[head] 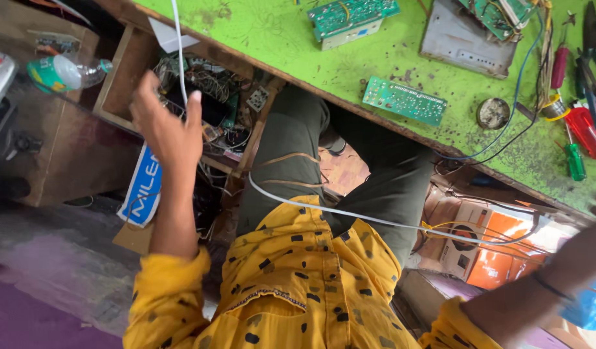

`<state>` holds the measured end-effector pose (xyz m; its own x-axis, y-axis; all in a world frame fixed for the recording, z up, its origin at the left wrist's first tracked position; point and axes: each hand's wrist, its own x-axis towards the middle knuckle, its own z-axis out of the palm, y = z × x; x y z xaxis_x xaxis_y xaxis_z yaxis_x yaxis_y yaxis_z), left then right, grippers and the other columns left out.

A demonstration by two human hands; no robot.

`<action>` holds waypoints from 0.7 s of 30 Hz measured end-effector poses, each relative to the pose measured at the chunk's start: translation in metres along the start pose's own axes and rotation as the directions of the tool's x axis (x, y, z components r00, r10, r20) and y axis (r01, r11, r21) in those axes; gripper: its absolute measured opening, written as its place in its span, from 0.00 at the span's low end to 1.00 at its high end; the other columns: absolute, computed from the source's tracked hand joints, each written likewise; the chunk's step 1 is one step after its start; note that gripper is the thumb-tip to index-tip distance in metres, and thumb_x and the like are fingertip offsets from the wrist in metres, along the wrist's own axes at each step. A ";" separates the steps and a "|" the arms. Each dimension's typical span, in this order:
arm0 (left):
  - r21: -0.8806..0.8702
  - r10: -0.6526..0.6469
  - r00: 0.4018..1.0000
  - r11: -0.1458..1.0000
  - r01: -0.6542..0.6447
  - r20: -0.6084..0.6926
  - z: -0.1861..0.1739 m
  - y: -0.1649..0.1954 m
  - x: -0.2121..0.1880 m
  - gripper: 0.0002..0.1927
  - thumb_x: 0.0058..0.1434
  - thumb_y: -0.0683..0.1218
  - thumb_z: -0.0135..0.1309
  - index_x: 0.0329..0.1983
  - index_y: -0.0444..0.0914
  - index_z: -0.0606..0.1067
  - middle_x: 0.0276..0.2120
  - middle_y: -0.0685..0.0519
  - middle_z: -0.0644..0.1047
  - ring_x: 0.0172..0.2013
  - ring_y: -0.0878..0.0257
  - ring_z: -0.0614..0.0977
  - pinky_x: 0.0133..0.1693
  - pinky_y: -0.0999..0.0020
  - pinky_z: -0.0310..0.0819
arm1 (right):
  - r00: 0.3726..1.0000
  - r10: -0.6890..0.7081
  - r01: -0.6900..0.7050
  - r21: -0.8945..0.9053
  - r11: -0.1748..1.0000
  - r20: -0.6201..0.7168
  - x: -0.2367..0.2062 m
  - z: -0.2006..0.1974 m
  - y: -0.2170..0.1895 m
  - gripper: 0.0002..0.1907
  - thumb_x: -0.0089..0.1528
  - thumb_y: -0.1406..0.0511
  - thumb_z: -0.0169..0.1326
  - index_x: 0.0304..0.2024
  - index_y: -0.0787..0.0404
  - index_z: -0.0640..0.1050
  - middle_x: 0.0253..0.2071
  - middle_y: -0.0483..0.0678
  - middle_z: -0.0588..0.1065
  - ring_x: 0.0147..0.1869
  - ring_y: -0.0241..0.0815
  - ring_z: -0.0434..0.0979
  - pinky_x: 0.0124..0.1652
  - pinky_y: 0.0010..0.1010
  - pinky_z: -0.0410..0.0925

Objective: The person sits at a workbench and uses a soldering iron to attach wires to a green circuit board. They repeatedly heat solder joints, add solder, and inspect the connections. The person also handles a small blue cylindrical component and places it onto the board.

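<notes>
clearly the white cable (179, 58) runs twelve-to-six through the left hand (163, 126), fingers pinched on it; right hand (585, 249), at four o'clock, grip unclear.

Smooth plastic white cable (179, 58); worn, stained matt green bench (291, 39) w/ wood edge.
</notes>
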<state>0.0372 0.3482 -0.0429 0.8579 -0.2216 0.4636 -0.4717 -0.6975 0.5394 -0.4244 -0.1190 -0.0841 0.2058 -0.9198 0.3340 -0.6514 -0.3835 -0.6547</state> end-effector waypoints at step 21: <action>-0.784 0.308 0.743 0.016 0.620 0.594 -0.056 0.027 0.021 0.18 0.80 0.55 0.50 0.44 0.36 0.73 0.23 0.51 0.71 0.17 0.70 0.67 0.21 0.76 0.60 | 0.166 -0.605 0.345 0.529 0.775 0.779 -0.215 0.120 -0.157 0.08 0.64 0.64 0.58 0.45 0.55 0.79 0.53 0.51 0.79 0.57 0.49 0.78 0.56 0.40 0.71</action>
<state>0.0309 0.3626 0.0203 0.6132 -0.7844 0.0933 0.3643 0.3857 0.8477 -0.2785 0.1286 -0.1349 0.9970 0.0153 -0.0765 -0.0475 -0.6587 -0.7509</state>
